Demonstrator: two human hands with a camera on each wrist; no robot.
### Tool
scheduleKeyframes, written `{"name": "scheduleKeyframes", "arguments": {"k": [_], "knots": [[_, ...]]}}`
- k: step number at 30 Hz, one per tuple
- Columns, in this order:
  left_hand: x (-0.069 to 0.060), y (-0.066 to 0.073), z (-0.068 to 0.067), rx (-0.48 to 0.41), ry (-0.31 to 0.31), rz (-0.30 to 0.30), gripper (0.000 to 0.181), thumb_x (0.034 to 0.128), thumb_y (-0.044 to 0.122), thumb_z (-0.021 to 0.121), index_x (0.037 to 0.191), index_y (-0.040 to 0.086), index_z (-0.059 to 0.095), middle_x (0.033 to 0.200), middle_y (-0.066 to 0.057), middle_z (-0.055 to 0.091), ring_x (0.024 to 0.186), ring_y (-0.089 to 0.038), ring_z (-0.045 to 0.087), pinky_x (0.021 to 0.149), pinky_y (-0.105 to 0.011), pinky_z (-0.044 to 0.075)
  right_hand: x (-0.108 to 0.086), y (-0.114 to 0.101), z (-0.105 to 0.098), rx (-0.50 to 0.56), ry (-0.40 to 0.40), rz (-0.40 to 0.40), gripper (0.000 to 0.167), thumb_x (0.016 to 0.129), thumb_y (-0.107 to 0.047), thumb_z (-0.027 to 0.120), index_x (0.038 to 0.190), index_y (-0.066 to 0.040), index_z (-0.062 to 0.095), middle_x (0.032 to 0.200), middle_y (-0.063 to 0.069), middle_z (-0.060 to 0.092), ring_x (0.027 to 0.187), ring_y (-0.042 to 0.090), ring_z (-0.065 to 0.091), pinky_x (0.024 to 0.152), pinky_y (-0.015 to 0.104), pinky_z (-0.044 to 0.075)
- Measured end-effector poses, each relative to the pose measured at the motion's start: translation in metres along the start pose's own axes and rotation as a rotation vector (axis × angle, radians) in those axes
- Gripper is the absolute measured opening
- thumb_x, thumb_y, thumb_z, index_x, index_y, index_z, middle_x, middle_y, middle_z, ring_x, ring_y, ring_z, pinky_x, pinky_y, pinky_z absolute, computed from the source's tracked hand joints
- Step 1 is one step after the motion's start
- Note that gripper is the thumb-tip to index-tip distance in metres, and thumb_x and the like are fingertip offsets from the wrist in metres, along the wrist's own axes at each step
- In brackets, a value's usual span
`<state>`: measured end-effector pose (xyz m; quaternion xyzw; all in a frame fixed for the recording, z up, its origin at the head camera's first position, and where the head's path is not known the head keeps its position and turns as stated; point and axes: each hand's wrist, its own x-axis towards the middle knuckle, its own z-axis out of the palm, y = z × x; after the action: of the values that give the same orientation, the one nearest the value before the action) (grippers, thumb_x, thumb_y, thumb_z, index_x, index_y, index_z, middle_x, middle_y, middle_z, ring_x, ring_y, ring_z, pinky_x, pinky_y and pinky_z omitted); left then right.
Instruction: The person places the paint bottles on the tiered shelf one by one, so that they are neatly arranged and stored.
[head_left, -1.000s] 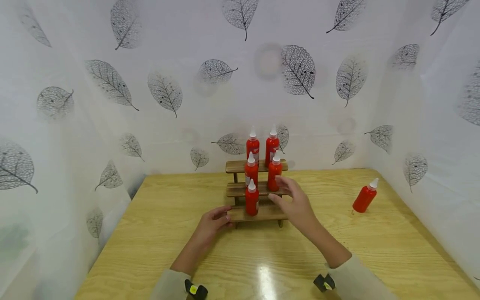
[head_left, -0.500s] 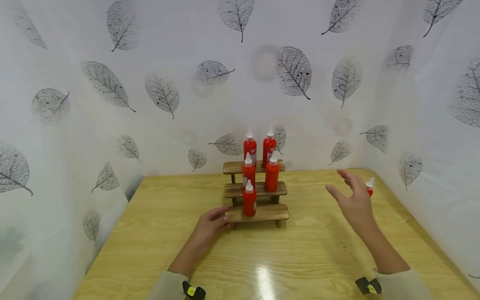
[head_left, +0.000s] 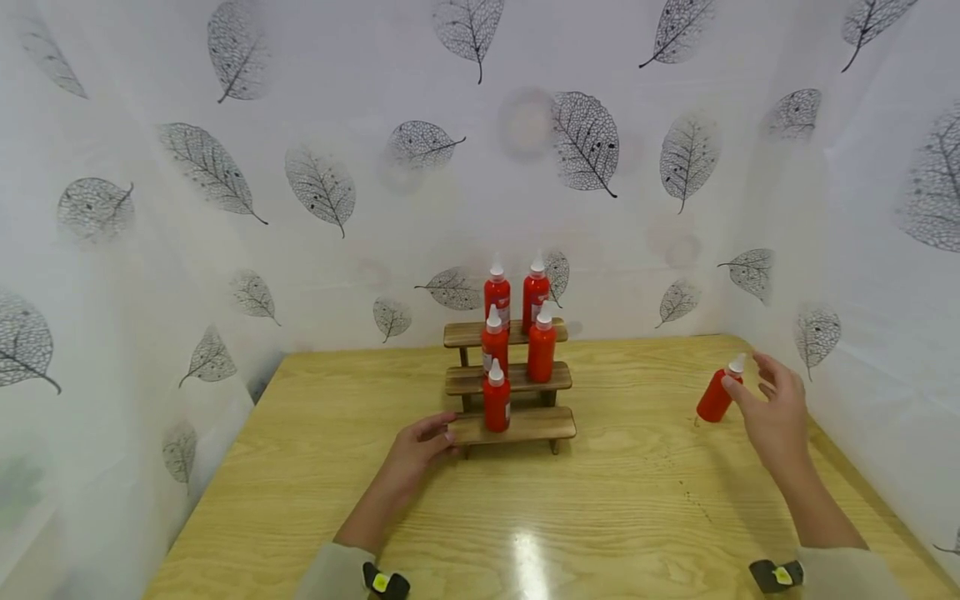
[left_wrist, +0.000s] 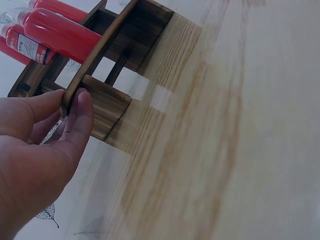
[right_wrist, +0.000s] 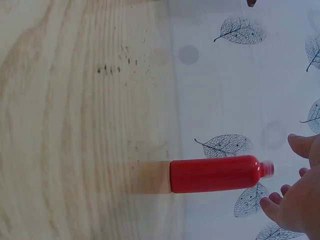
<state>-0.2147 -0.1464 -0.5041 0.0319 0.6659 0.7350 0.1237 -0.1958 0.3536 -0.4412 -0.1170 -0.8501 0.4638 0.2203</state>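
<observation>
A three-step wooden stand (head_left: 543, 423) bears several red squeeze bottles with white pointed caps: two on the top step, two on the middle, one bottle (head_left: 497, 407) on the lowest. My left hand (head_left: 411, 454) pinches the left end of the lowest step between thumb and fingers, clear in the left wrist view by the stand's leg (left_wrist: 107, 102). Off to the right, a lone red bottle (head_left: 714, 398) stands upright on the table. My right hand (head_left: 776, 417) is beside its cap, thumb and fingers spread; in the right wrist view they are apart from the bottle (right_wrist: 215, 174).
The yellow wood-grain table (head_left: 360, 392) meets white leaf-printed sheeting (head_left: 450, 208) behind and at both sides. Small dark marks (right_wrist: 117, 69) lie on the tabletop near the lone bottle.
My right hand has left the middle-step bottle on the stand and moved right to the lone bottle. My left hand has kept its place on the lowest step.
</observation>
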Motion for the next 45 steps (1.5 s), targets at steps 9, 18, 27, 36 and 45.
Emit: {"name": "scheduleKeyframes", "arguments": {"k": [9, 18, 27, 36, 45], "knots": [[-0.002, 0.002, 0.002, -0.010, 0.033, 0.001, 0.041, 0.0991, 0.001, 0.059, 0.139, -0.007, 0.054, 0.133, -0.022, 0.055, 0.097, -0.017, 0.066, 0.093, -0.034, 0.060, 0.009, 0.026, 0.008, 0.030, -0.100, 0.056, 0.069, 0.103, -0.030, 0.058, 0.155, 0.002, 0.026, 0.153, 0.029, 0.038, 0.137, 0.046, 0.038, 0.115, 0.020, 0.039], [0.001, 0.001, 0.004, -0.019, 0.053, 0.012, 0.040, 0.0989, -0.001, 0.059, 0.138, -0.007, 0.055, 0.130, -0.021, 0.056, 0.097, -0.018, 0.066, 0.091, -0.033, 0.060, 0.015, 0.033, 0.011, 0.005, -0.117, 0.063, 0.069, 0.103, -0.029, 0.057, 0.155, 0.002, 0.024, 0.150, 0.028, 0.040, 0.132, 0.043, 0.043, 0.099, 0.010, 0.048], [0.002, 0.000, 0.004, -0.017, 0.061, 0.019, 0.039, 0.0990, -0.001, 0.058, 0.138, -0.007, 0.055, 0.130, -0.022, 0.056, 0.094, -0.018, 0.067, 0.090, -0.032, 0.060, 0.020, 0.031, 0.017, 0.032, -0.126, 0.081, 0.071, 0.103, -0.029, 0.057, 0.157, 0.002, 0.020, 0.156, 0.031, 0.033, 0.138, 0.047, 0.039, 0.115, 0.056, 0.040], [0.003, 0.002, 0.003, -0.002, 0.069, 0.017, 0.039, 0.0990, -0.001, 0.058, 0.137, -0.007, 0.056, 0.132, -0.022, 0.056, 0.093, -0.018, 0.067, 0.089, -0.030, 0.060, 0.008, 0.014, 0.027, 0.057, -0.068, 0.006, 0.068, 0.099, -0.025, 0.066, 0.153, -0.002, 0.032, 0.144, 0.029, 0.047, 0.099, -0.010, 0.046, 0.079, -0.001, 0.043], [0.008, -0.001, 0.001, -0.013, 0.062, 0.023, 0.038, 0.0982, -0.003, 0.058, 0.136, -0.009, 0.056, 0.135, -0.024, 0.055, 0.095, -0.017, 0.067, 0.091, -0.033, 0.060, -0.013, -0.025, 0.047, 0.098, -0.150, -0.117, 0.068, 0.098, -0.028, 0.068, 0.153, -0.010, 0.033, 0.139, 0.023, 0.054, 0.103, -0.009, 0.051, 0.083, 0.001, 0.046]]}}
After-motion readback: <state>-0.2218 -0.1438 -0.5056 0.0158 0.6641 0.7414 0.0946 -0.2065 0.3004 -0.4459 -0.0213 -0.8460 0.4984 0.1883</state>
